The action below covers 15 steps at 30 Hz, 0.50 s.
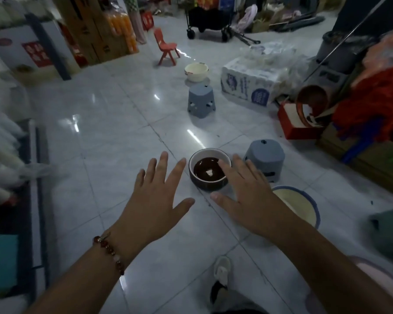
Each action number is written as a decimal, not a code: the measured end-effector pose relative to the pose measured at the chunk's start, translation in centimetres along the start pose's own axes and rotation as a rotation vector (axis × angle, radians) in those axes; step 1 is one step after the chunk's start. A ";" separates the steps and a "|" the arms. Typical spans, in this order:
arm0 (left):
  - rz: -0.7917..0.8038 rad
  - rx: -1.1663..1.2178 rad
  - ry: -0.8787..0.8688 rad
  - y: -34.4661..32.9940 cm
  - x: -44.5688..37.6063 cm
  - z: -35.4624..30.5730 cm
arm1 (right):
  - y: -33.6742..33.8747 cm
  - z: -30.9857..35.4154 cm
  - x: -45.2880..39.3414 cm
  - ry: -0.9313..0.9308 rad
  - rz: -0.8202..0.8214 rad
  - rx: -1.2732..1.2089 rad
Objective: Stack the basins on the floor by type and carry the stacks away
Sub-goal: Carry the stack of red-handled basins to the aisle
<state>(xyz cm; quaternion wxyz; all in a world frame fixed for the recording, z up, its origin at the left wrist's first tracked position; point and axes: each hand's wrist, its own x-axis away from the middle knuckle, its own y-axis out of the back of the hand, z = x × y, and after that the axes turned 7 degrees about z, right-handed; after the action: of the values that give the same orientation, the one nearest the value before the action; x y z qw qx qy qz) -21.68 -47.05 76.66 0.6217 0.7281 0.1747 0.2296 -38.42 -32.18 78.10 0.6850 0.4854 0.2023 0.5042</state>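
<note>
Glossy floor tiles (114,137) carry the dark basin (208,172) between the left hand (156,196) and right hand (241,191), whose fingers are spread and empty, so it could be skidded away if gripped unevenly.

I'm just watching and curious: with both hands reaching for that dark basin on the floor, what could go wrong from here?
The floor looks glossy, so the dark basin might slide away when the open left hand and right hand close on it. A grey stool stands close behind the right hand, and a blue-rimmed basin lies just beside that arm; either could get knocked. The person's shoe is near too, a possible trip.
</note>
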 end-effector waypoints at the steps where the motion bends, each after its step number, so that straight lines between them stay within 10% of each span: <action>1: 0.011 -0.003 0.007 0.2 -2.0 0.3 | 0.7 -0.7 -1.9 0.004 -0.009 0.007; 15: 0.087 0.102 0.136 1.6 -21.5 7.8 | 7.6 -3.0 -24.2 0.054 0.164 0.130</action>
<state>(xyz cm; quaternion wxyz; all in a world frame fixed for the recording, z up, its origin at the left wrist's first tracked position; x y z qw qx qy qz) -35.35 -65.30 74.73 0.5600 0.7485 0.1963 0.2961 -54.38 -52.07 78.24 0.6026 0.5301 0.2126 0.5574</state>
